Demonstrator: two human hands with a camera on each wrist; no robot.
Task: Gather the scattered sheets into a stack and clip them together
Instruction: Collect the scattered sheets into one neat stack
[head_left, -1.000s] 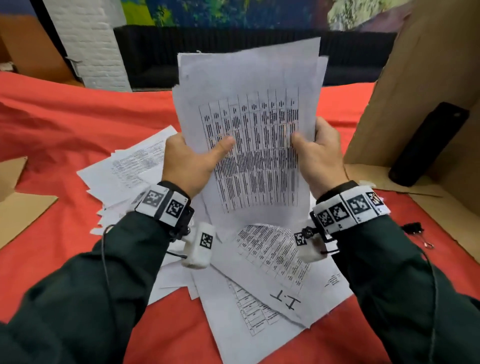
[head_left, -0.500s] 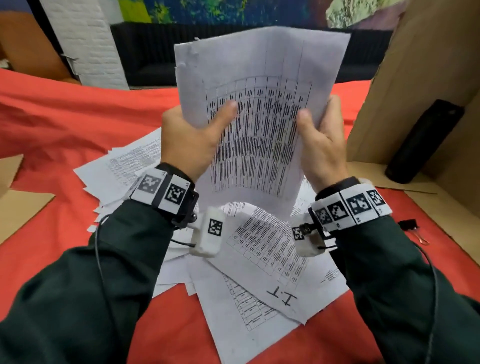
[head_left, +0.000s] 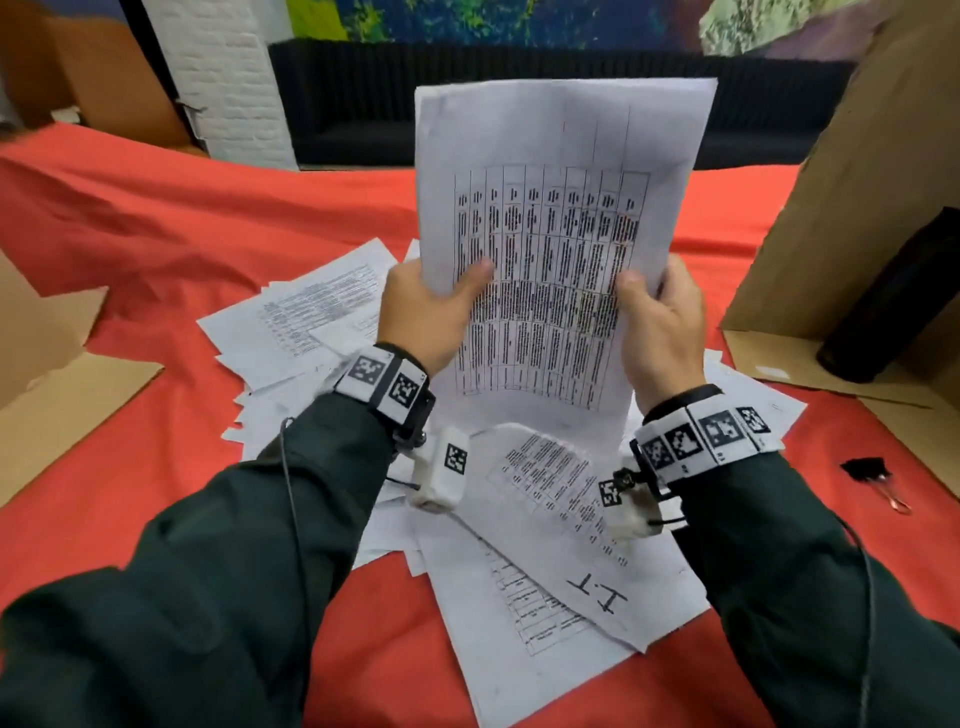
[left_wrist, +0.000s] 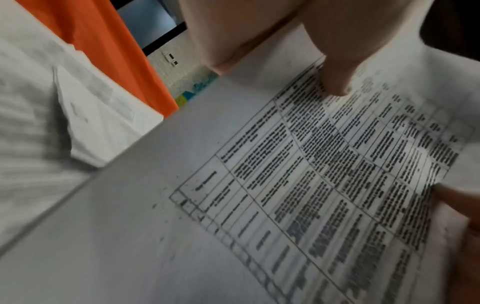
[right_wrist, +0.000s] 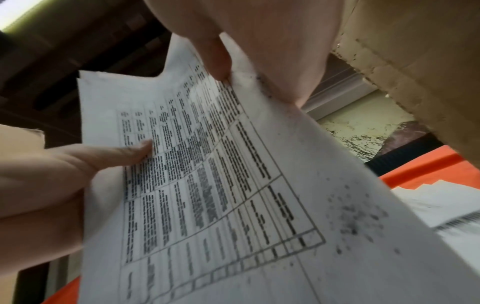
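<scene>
Two hands gripping gathered stack (head_left: 561, 249) upright above tabletop (head_left: 208, 234) centre: left hand (head_left: 423, 317) on left edge, right hand (head_left: 660, 327) on right, thumbs in front, fingers curled behind. Long axis vertical. Loose sheets (head_left: 545, 545) directly beneath. Binder clip (head_left: 867, 470) near right edge, nearer right hand.

Desk (head_left: 156, 218) under red cloth. On it: loose sheets (head_left: 322, 312) scattered mid-surface, overlapping; black binder clip (head_left: 866, 470) right of them; flat cardboard (head_left: 67, 400) at left edge; cardboard box (head_left: 841, 171) right, black cylinder (head_left: 893, 301) leaning inside.
</scene>
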